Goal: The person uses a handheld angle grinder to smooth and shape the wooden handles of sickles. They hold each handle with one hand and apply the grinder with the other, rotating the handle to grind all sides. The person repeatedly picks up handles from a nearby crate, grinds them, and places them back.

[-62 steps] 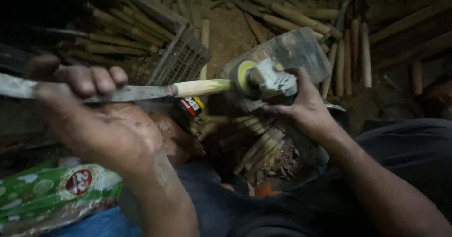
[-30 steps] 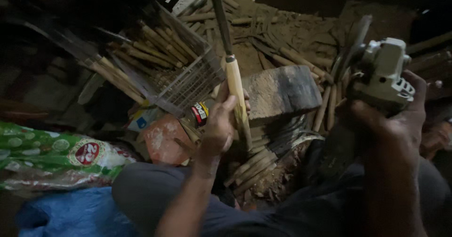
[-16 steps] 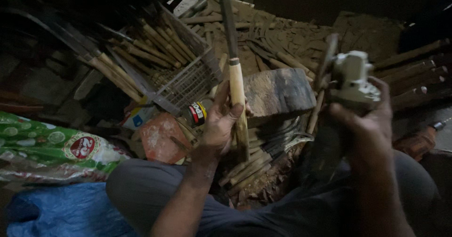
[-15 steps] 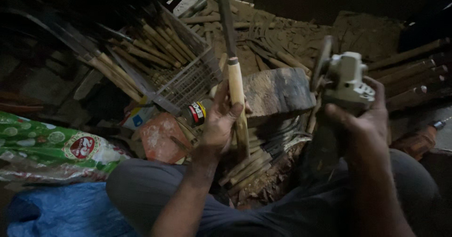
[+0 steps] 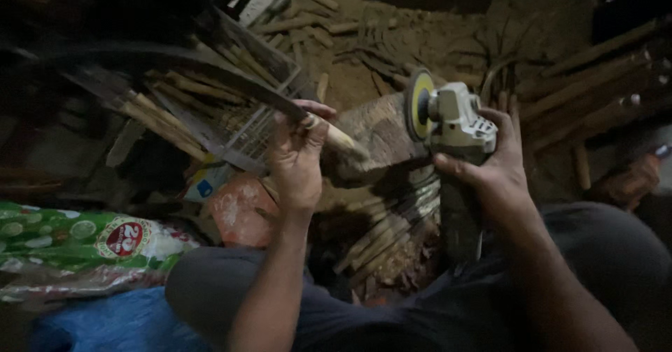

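My left hand [image 5: 297, 157] grips a long knife by its pale wooden handle [image 5: 343, 141]; its dark curved blade [image 5: 175, 61] stretches up and to the left. My right hand [image 5: 493, 173] holds a grey angle grinder [image 5: 455, 121] with a yellow-faced disc [image 5: 420, 103] turned to the left, a short way right of the handle's end. Both hang over a wooden block [image 5: 381, 135] between my knees.
A wire basket [image 5: 231, 121] full of wooden sticks stands at the left. More wooden sticks [image 5: 595, 79] lie at the right and under the block. A green printed bag [image 5: 84, 243] and blue cloth [image 5: 119, 320] lie at the lower left. Wood chips cover the ground behind.
The knife has swung from upright to lying leftward, handle end toward the grinder. My right hand has brought the grinder left and down, nearer the block.
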Motion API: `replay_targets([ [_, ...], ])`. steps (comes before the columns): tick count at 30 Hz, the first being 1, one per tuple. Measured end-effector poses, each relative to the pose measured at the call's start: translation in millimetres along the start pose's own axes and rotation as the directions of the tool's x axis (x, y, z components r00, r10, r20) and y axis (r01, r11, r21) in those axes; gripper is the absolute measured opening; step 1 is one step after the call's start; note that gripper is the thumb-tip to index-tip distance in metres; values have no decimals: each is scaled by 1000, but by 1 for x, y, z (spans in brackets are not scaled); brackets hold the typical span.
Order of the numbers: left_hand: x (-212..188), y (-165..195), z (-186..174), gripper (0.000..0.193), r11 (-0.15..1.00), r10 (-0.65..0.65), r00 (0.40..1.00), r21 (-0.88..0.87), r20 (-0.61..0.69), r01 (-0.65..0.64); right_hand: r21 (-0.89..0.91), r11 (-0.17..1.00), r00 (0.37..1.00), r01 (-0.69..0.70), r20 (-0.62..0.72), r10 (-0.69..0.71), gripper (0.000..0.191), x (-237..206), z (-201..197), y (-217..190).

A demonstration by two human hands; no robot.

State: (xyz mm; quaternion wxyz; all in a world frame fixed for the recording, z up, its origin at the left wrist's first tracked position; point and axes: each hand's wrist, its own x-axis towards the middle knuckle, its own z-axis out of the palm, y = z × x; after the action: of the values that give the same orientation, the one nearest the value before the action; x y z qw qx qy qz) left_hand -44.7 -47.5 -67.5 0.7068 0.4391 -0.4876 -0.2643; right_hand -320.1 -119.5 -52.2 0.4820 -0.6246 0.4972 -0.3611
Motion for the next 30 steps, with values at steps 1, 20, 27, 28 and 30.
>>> replay_targets([
  [1,-1,0,0,13,1000,-7,1000,7,-10,7,82,996,999,-38,15,37,99,-1,2,1],
  [20,-17,26,-16,17,867,51,984,497,-173,42,50,999,941,-22,339,4,111,-2,57,-7],
  [27,-25,25,-20,18,872,49,981,487,-186,49,105,994,891,-19,452,-31,111,4,76,-1],
  [28,-26,24,-20,18,879,47,980,474,-196,53,68,998,893,2,449,-32,111,6,78,3],
  [30,-26,23,-21,19,893,43,976,446,-213,58,-8,999,897,45,441,-36,110,10,81,13],
])
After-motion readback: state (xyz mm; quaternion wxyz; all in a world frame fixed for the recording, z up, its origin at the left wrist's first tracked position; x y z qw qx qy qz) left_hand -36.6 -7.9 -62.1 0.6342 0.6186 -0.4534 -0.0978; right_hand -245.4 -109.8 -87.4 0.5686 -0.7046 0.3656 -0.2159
